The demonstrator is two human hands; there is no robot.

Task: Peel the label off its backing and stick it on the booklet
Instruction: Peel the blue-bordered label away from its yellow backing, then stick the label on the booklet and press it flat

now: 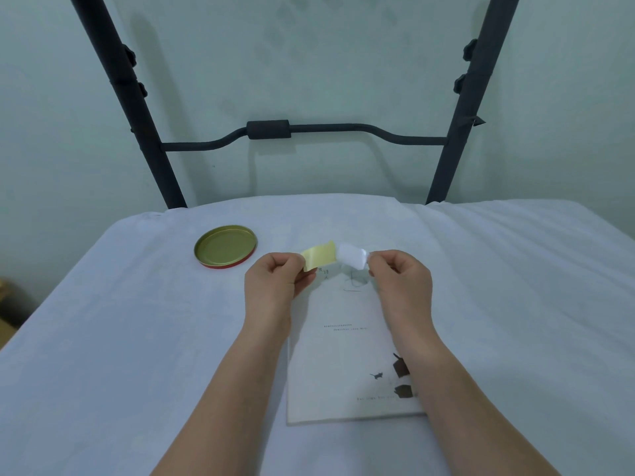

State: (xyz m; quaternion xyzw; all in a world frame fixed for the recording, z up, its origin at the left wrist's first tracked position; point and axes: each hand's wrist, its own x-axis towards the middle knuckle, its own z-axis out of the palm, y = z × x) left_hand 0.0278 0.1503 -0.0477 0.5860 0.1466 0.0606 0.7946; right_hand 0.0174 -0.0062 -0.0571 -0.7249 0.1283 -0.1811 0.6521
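Here the left hand pinches the yellow backing and the right hand the white label, above the booklet; the freed adhesive flap could curl and stick to itself.

A gold tin lid lies on the white sheet; black metal frame behind.

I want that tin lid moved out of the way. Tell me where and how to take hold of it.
Grip the tin lid at its raised rim, coming from above on its near-right edge, closest to the left hand. It lies flat on the white sheet, hollow side up, so a finger can hook inside the rim and a thumb outside.
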